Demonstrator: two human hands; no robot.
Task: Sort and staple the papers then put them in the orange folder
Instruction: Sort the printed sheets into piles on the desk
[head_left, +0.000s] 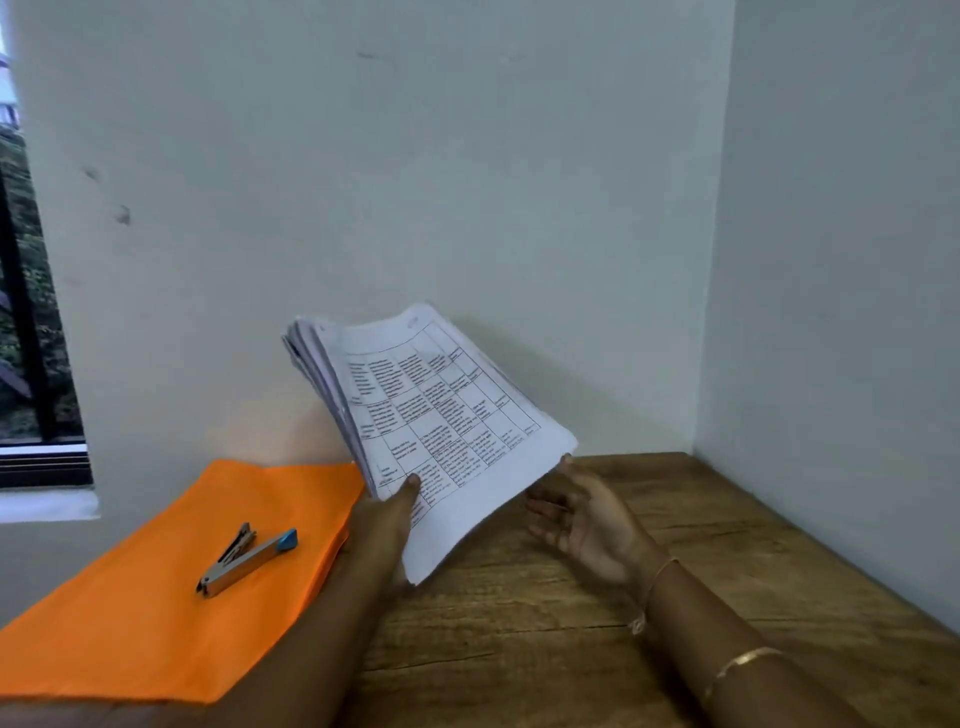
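In the head view I am seeing the left hand (387, 525) gripping the papers (441, 410), thumb on the top sheet; the stack is hanging tilted, just right of the orange folder (156, 597). The right hand (587, 525), further right of the folder, is lying wide, palm up, fingertips (565, 460) touching the stack's edge. The stapler (247, 558) is lying on the folder.

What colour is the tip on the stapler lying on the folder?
Blue, on the stapler atop the orange folder; the head view shows it clearly.
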